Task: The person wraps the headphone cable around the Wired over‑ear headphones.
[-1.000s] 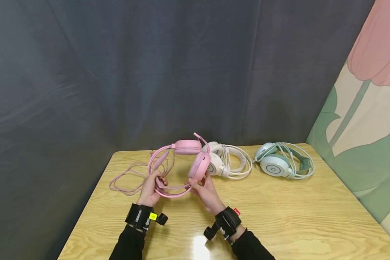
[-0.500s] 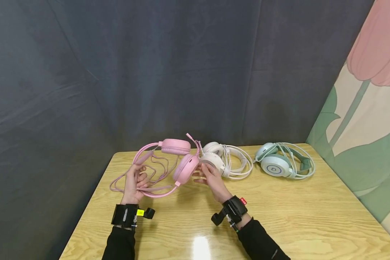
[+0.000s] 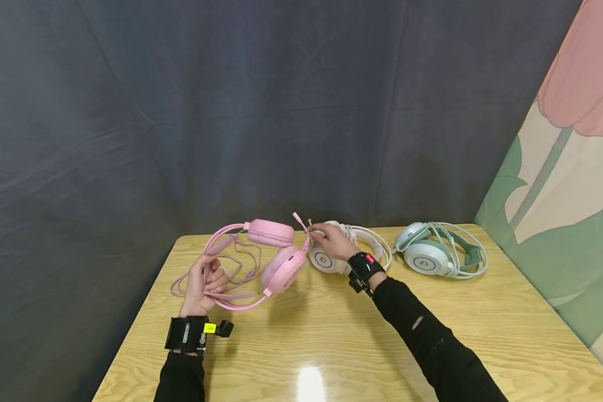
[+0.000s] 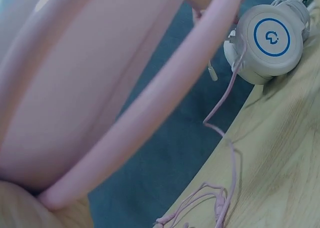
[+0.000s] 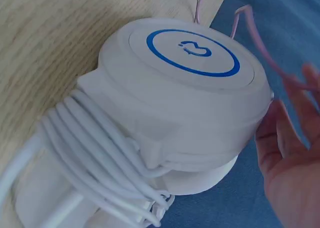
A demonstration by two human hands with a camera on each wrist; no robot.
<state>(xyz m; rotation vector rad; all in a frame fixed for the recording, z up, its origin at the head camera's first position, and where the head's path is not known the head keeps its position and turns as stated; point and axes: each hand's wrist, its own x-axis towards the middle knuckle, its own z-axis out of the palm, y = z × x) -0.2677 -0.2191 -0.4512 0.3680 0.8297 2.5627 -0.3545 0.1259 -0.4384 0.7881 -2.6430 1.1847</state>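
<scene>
My left hand (image 3: 205, 283) grips the headband of a pink headset (image 3: 283, 270), held above the table with its earcups toward the right. Its thin microphone boom (image 3: 301, 223) sticks up at the far end. My right hand (image 3: 334, 241) is over the left part of a white headset (image 3: 324, 261), palm down, fingertips close to the pink boom. In the right wrist view, a pink cable (image 5: 260, 45) runs to the right hand's fingers, which pinch it. White cable (image 5: 95, 143) is wound round the white headset. The headband fills much of the left wrist view.
A pale green headset (image 3: 425, 258) with its cable wrapped round it lies to the right. Loose loops of pink cable (image 3: 179, 287) spread on the wooden table (image 3: 291, 346) at left. A dark curtain (image 3: 281, 111) stands behind the table.
My right hand has let go of the pink headset and moved right and away, over the white headset, to the pink cable. My left hand has carried the headset left.
</scene>
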